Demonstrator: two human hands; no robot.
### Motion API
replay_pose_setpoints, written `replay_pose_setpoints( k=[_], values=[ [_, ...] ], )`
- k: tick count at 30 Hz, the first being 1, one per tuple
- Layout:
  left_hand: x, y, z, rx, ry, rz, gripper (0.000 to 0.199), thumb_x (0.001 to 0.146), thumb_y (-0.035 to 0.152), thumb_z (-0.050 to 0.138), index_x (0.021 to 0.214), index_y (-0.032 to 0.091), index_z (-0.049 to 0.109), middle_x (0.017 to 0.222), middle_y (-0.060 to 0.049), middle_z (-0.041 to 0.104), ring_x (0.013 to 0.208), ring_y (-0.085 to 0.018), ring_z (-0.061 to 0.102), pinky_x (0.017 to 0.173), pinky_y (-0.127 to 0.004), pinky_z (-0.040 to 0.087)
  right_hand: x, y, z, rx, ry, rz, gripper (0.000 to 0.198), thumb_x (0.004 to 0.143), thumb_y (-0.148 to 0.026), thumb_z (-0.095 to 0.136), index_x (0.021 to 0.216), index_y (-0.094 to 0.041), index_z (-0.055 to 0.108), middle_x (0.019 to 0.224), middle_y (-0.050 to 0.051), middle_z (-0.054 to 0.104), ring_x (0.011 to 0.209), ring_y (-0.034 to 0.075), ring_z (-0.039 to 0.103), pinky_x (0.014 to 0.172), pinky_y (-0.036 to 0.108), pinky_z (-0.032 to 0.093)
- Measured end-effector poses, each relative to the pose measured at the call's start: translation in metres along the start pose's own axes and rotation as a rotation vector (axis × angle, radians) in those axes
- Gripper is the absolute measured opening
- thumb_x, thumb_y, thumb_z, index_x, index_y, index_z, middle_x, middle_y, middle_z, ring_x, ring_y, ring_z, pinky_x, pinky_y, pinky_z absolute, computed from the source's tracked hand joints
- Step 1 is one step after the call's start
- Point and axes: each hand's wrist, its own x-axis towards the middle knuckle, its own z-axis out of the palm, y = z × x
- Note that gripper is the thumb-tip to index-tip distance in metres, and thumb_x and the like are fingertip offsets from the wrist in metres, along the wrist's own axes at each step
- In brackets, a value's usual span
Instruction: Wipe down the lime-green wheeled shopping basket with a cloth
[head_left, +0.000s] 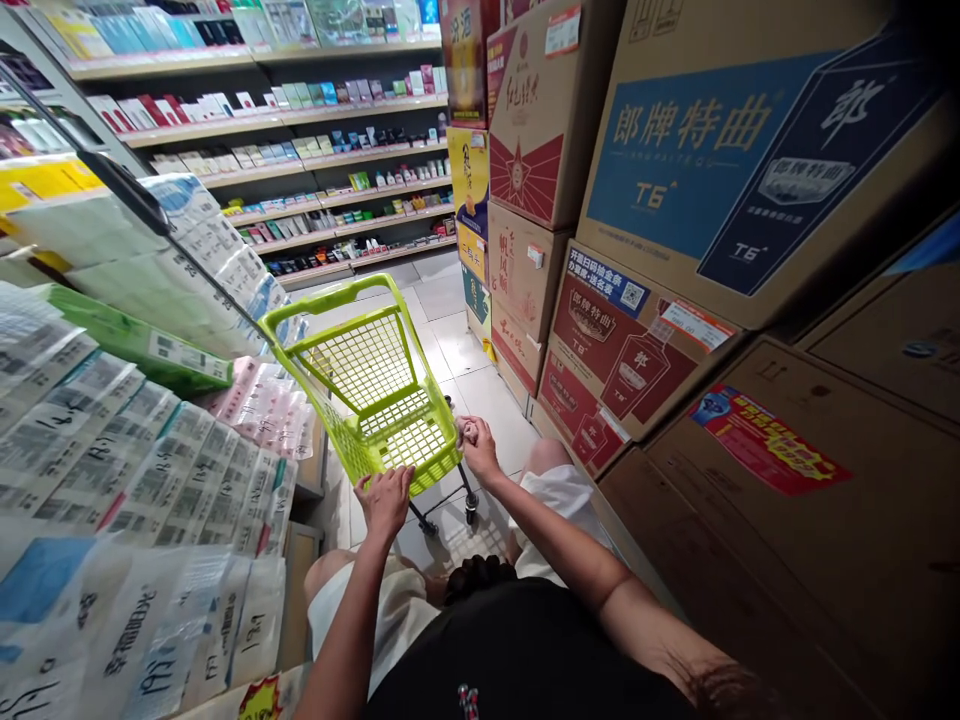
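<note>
A lime-green shopping cart (pixel 360 350) with a lattice basket and a tall handle loop stands tilted in front of me on dark legs with small wheels. My left hand (pixel 386 497) lies over the basket's near rim with its fingers curled round the edge. Just right of the basket's right corner is my right hand (pixel 481 450), its fingers curled together. Something small and pinkish-grey shows at its fingertips, too indistinct to name. Whether this hand touches the cart I cannot tell.
Stacked liquor cartons (pixel 652 330) rise close along my right. Wrapped paper packs (pixel 172 470) with handwritten prices line the left. Shelves (pixel 330 150) of small boxed goods stand across the far end, beyond the tiled floor (pixel 457 330). A dark pole (pixel 142 195) slants in from the upper left.
</note>
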Motion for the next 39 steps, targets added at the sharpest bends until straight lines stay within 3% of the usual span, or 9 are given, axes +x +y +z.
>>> replay_pose_setpoints(
  k=[7, 12, 18, 25, 27, 31, 37, 39],
  values=[
    [0.002, -0.005, 0.005, -0.022, 0.030, 0.026, 0.047, 0.103, 0.048, 0.027, 0.093, 0.028, 0.069, 0.094, -0.004, 0.076, 0.095, -0.022, 0.061, 0.105, -0.047, 0.022, 0.033, 0.007, 0.001, 0.040, -0.122, 0.015, 0.036, 0.071, -0.017, 0.055, 0.104, -0.024, 0.068, 0.103, 0.001, 0.069, 0.094, 0.018, 0.065, 0.085, 0.029, 0.053],
    [0.003, -0.003, 0.003, -0.013, 0.035, 0.011, 0.047, 0.103, 0.047, 0.027, 0.096, 0.029, 0.070, 0.097, -0.004, 0.075, 0.097, -0.023, 0.061, 0.106, -0.048, 0.021, 0.021, 0.022, 0.012, 0.036, 0.030, 0.173, 0.030, 0.069, -0.021, 0.057, 0.098, -0.024, 0.065, 0.093, -0.001, 0.069, 0.085, 0.016, 0.063, 0.077, 0.027, 0.054],
    [0.001, 0.001, -0.001, -0.005, 0.022, 0.004, 0.046, 0.103, 0.045, 0.028, 0.096, 0.028, 0.071, 0.099, -0.005, 0.076, 0.098, -0.023, 0.062, 0.106, -0.047, 0.022, 0.014, 0.014, 0.021, 0.128, 0.121, 0.048, 0.034, 0.072, -0.020, 0.056, 0.104, -0.024, 0.067, 0.111, 0.005, 0.066, 0.099, 0.018, 0.064, 0.092, 0.029, 0.051],
    [-0.001, 0.004, -0.003, 0.017, 0.022, -0.012, 0.047, 0.104, 0.045, 0.028, 0.097, 0.028, 0.071, 0.099, -0.005, 0.076, 0.098, -0.023, 0.062, 0.106, -0.047, 0.023, 0.010, 0.038, 0.034, 0.074, 0.169, 0.328, 0.014, 0.068, -0.024, 0.056, 0.082, -0.022, 0.059, 0.085, -0.001, 0.064, 0.077, 0.015, 0.060, 0.072, 0.025, 0.052],
    [0.000, 0.004, -0.003, 0.026, 0.024, -0.015, 0.047, 0.104, 0.044, 0.028, 0.097, 0.028, 0.071, 0.099, -0.005, 0.076, 0.097, -0.023, 0.062, 0.105, -0.047, 0.023, 0.009, 0.035, 0.038, 0.084, 0.180, 0.312, 0.018, 0.069, -0.022, 0.056, 0.086, -0.022, 0.060, 0.094, 0.002, 0.065, 0.083, 0.016, 0.061, 0.077, 0.025, 0.052],
    [0.004, 0.004, 0.000, 0.029, 0.027, -0.017, 0.047, 0.104, 0.045, 0.029, 0.098, 0.026, 0.071, 0.098, -0.005, 0.076, 0.096, -0.023, 0.062, 0.105, -0.047, 0.023, 0.001, 0.025, 0.040, 0.142, 0.235, 0.142, 0.031, 0.075, -0.021, 0.056, 0.105, -0.022, 0.062, 0.116, 0.008, 0.062, 0.099, 0.017, 0.062, 0.090, 0.027, 0.051],
    [0.007, 0.011, 0.005, 0.006, 0.064, -0.036, 0.048, 0.105, 0.046, 0.028, 0.094, 0.026, 0.070, 0.094, -0.004, 0.075, 0.095, -0.022, 0.061, 0.105, -0.046, 0.023, -0.012, 0.034, 0.036, 0.104, 0.291, 0.218, 0.020, 0.076, -0.030, 0.066, 0.091, -0.022, 0.056, 0.086, 0.001, 0.060, 0.081, 0.017, 0.055, 0.074, 0.026, 0.050],
    [0.008, 0.014, 0.006, -0.007, 0.075, -0.043, 0.048, 0.105, 0.046, 0.028, 0.094, 0.025, 0.070, 0.095, -0.004, 0.075, 0.095, -0.023, 0.061, 0.105, -0.047, 0.023, -0.013, 0.032, 0.038, 0.114, 0.290, 0.202, 0.019, 0.079, -0.032, 0.065, 0.091, -0.022, 0.055, 0.085, 0.000, 0.059, 0.078, 0.016, 0.054, 0.071, 0.026, 0.049]
  ],
)
